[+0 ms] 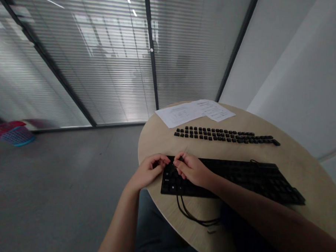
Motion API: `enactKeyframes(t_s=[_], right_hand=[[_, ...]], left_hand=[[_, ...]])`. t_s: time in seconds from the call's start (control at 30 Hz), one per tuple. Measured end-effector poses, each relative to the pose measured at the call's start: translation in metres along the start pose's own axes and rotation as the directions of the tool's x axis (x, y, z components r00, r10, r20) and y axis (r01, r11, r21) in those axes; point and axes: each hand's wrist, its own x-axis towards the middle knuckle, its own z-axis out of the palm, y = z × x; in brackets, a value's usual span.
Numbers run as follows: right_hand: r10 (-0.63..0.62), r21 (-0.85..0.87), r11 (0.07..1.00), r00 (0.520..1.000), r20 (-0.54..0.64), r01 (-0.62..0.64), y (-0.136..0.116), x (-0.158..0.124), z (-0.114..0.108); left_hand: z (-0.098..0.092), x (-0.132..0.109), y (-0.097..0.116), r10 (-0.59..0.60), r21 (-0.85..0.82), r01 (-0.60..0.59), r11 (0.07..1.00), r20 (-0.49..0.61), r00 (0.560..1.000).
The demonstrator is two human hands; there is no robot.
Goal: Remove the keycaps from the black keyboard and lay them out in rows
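Keyboard lengthwise on the worktop, both hands at its left end

Black keyboard (242, 171) lies flat on the worktop (154, 141). Long axis runs left to right, right end angled slightly nearer the wearer. Left end sits close to the worktop's rounded left edge; right end points toward its right edge. White-marked keys show at the near-left corner, the window-logo key on the side facing the wearer.

Left hand (153, 169): fingers loosely curled, thumb tucked under, fingertips at the keyboard's far-left corner. Cannot tell whether it grips anything. Right hand (192, 170): thumb and fingers pinched over the left keys, gripping a thin wire tool (186, 151), its loop poking out above the fingers.

Count: one keyboard, two hands. Loose black keycaps (218, 135), several dozen, too small to number exactly; long slanting rows between keyboard and papers. Two printed sheets, left (178, 114) and right (214, 110), overlapping by the worktop's far edge. Two strands of black cable (205, 223) loop off the keyboard's near side, toward the worktop's near edge. One basket (18, 135) on the floor, far left.
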Motion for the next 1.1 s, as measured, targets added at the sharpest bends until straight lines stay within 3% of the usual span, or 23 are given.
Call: enactKeyframes(t_s=[0.17, 0.3, 0.53, 0.9, 1.1], right_hand=[[-0.06, -0.098, 0.993, 0.998, 0.035, 0.063, -0.001, -0.005, 0.0], [-0.149, -0.169, 0.973, 0.986, 0.075, 0.16, -0.005, -0.008, -0.002], [-0.135, -0.185, 0.971, 0.985, 0.105, 0.153, -0.008, -0.008, -0.003], [-0.224, -0.394, 0.872, 0.952, 0.207, 0.291, -0.019, -0.013, 0.001], [-0.232, -0.286, 0.927, 0.97, 0.078, 0.245, -0.003, -0.013, 0.002]], left_hand=[[-0.008, -0.01, 0.001, 0.067, 0.145, -0.087, 0.986, 0.138, 0.988], [-0.012, -0.01, 0.0, 0.089, 0.145, -0.117, 0.983, 0.181, 0.979], [-0.013, -0.009, 0.001, 0.133, 0.117, -0.157, 0.981, 0.191, 0.973], [-0.011, -0.009, 0.004, 0.131, 0.096, -0.152, 0.984, 0.197, 0.972], [-0.01, -0.01, 0.002, 0.114, 0.086, -0.131, 0.988, 0.177, 0.978]])
